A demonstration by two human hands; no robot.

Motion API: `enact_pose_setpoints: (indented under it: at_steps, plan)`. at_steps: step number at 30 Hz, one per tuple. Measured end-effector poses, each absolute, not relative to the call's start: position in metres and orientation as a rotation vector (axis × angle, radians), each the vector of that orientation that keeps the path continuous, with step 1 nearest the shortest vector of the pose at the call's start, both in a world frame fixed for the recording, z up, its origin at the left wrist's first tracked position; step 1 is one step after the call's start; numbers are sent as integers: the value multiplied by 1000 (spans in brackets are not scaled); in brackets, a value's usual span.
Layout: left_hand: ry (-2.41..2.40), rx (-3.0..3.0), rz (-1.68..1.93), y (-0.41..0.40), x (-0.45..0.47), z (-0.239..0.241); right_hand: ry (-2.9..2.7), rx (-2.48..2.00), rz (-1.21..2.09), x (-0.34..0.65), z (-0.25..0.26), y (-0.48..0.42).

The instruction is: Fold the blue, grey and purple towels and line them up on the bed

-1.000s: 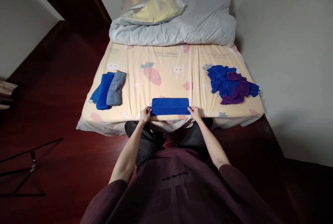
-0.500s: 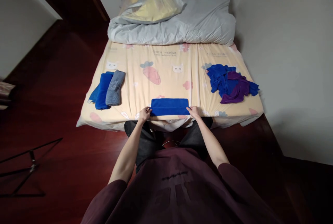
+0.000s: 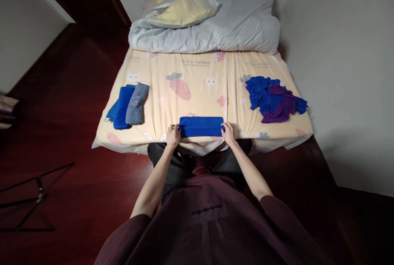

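A blue towel (image 3: pixel 201 127), partly folded into a wide strip, lies at the front edge of the bed in front of me. At its left end, my left hand (image 3: pixel 174 135) pinches the towel's edge with closed fingers. My right hand (image 3: pixel 227 133) grips the opposite end in the same way. To the left lie folded towels, one blue (image 3: pixel 123 107) and one grey (image 3: pixel 137 104), side by side. On the right is a crumpled heap of blue cloths (image 3: pixel 261 92) with a purple cloth (image 3: pixel 280 104) on top.
The bed (image 3: pixel 191 80) has a yellow sheet printed with carrots and rabbits. A grey quilt (image 3: pixel 243 18) and a yellow pillow in a clear cover (image 3: pixel 187 8) are at its head. Black tripod legs (image 3: pixel 40 195) stand on the floor at left; a wall rises at right.
Both hands have shifted slightly at the towel's ends, their fingers now more curled over its near corners. The towel and the piles keep their places on the bed.
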State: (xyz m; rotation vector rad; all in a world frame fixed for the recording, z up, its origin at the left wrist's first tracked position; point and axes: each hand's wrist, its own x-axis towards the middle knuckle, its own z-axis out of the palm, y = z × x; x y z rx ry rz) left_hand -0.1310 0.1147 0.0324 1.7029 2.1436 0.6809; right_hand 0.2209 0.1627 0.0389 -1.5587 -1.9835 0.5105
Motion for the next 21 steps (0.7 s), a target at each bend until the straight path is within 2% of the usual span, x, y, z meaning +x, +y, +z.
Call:
enact_pose_setpoints:
  at_steps: [9,21]
  plan:
    - [1689,2180,489,106,-119,41,-2309,-1332,528,211,51,151]
    - [1779,2198,296,114,-105,15,-2543,-1410,431,205,25,150]
